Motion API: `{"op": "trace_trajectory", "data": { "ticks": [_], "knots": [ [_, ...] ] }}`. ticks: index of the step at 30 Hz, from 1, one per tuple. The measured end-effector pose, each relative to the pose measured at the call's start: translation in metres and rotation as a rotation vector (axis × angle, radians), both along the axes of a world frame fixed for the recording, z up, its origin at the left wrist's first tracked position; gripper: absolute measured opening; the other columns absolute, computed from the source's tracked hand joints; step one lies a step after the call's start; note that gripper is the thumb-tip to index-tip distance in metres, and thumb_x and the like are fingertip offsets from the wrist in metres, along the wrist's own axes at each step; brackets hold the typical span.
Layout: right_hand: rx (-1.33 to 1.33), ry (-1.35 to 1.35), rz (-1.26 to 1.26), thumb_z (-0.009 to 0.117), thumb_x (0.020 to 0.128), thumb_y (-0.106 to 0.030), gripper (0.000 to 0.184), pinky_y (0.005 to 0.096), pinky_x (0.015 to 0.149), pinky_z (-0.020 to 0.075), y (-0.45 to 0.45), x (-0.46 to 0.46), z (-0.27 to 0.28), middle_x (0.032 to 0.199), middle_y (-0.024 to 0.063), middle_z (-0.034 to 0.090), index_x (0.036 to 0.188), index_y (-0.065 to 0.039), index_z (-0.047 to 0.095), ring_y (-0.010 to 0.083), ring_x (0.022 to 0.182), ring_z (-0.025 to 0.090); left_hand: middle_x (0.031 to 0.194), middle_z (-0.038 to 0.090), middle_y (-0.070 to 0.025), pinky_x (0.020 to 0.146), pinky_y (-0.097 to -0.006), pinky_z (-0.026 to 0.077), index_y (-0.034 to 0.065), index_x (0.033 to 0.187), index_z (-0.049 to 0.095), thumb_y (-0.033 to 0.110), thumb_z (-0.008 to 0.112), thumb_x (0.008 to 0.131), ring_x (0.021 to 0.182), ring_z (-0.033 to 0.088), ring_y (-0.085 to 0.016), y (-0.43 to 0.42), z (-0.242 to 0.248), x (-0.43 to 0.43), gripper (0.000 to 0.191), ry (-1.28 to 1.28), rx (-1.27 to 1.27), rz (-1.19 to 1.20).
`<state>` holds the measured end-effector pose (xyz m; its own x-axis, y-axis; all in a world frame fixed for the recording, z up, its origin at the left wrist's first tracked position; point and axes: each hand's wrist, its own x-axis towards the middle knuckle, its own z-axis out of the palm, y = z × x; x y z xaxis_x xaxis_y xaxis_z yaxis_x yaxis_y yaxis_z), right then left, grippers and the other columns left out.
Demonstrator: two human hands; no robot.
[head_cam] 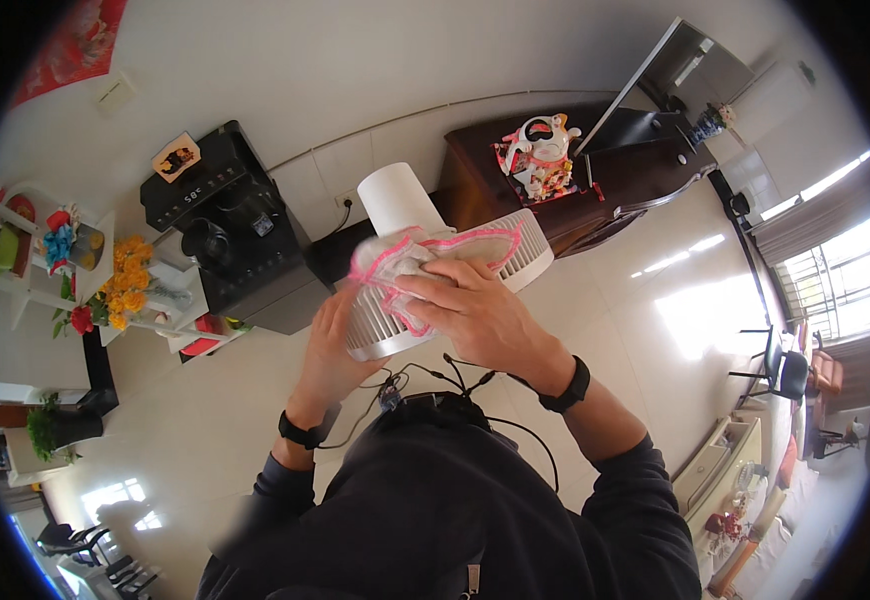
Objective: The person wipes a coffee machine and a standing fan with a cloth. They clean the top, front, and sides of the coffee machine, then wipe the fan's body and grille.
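Observation:
My left hand point(330, 337) grips the left end of a white appliance point(369, 319) with a slatted grille, perhaps a fan. Its smooth white cylindrical part point(399, 199) rises behind the grille, away from me. Bunched under the fingers of my right hand point(472, 319) is a pale cloth point(393, 259) with pink stitched edging. The cloth lies across the middle of the slats and hides that part of the grille. One corner of it spreads over the slats at the right.
A black drinking-water dispenser point(255, 255) stands at the left, beside a white shelf with orange artificial flowers point(128, 274). Behind, a lucky cat figurine point(543, 154) sits on a dark wooden cabinet point(472, 161). Thin black cables point(450, 367) hang before my torso.

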<state>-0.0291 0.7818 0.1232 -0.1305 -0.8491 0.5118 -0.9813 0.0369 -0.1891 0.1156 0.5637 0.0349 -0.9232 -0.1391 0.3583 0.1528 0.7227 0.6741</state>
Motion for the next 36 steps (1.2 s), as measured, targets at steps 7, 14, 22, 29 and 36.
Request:
{"op": "trace_trajectory", "data": {
  "ticks": [7, 14, 22, 29, 36],
  "knots": [
    [-0.176, -0.216, -0.287, 0.052, 0.07, 0.015, 0.047, 0.0438, 0.099, 0.0502, 0.04, -0.072, 0.0, 0.135, 0.0128, 0.065, 0.108, -0.004, 0.073, 0.0363, 0.115, 0.061, 0.148, 0.052, -0.021, 0.113, -0.0489, 0.042, 0.0026, 0.149, 0.045, 0.013, 0.092, 0.065, 0.137, 0.05, -0.042, 0.004, 0.001, 0.001, 0.097, 0.007, -0.002, -0.004],
    [-0.205, -0.25, -0.122, 0.045, 0.068, 0.017, 0.058, 0.0415, 0.103, 0.0507, 0.07, -0.058, -0.026, 0.139, 0.0198, 0.063, 0.118, 0.001, 0.07, 0.039, 0.125, 0.06, 0.157, 0.045, -0.0187, 0.118, -0.0476, 0.039, 0.0059, 0.154, 0.041, 0.009, 0.092, 0.066, 0.145, 0.042, -0.04, 0.013, 0.004, 0.007, 0.103, -0.086, 0.052, 0.105],
    [-0.364, -0.678, -0.302, 0.041, 0.069, 0.021, 0.067, 0.0401, 0.11, 0.049, 0.111, -0.139, -0.071, 0.141, 0.017, 0.062, 0.126, 0.0, 0.068, 0.0373, 0.129, 0.061, 0.165, 0.037, -0.0158, 0.123, -0.0445, 0.033, 0.0058, 0.161, 0.034, 0.001, 0.086, 0.072, 0.152, 0.037, -0.035, 0.053, 0.013, 0.013, 0.103, -0.129, 0.039, 0.332],
    [-0.14, -0.385, 0.138, 0.052, 0.071, 0.015, 0.055, 0.0471, 0.101, 0.0513, 0.109, -0.118, -0.06, 0.141, 0.0135, 0.062, 0.119, -0.004, 0.07, 0.0367, 0.12, 0.059, 0.164, 0.04, -0.0179, 0.122, -0.0442, 0.036, 0.0029, 0.159, 0.037, -0.006, 0.08, 0.076, 0.15, 0.039, -0.037, 0.088, 0.017, 0.01, 0.094, -0.154, 0.045, 0.552],
    [-0.143, -0.427, 0.327, 0.053, 0.067, 0.016, 0.055, 0.0462, 0.106, 0.0485, 0.089, -0.179, -0.025, 0.139, 0.0116, 0.064, 0.114, -0.005, 0.072, 0.0366, 0.12, 0.059, 0.164, 0.04, -0.018, 0.122, -0.0438, 0.037, 0.0052, 0.158, 0.039, -0.01, 0.077, 0.077, 0.15, 0.039, -0.037, 0.1, 0.011, 0.008, 0.091, -0.151, 0.112, 0.622]
  ]
}}
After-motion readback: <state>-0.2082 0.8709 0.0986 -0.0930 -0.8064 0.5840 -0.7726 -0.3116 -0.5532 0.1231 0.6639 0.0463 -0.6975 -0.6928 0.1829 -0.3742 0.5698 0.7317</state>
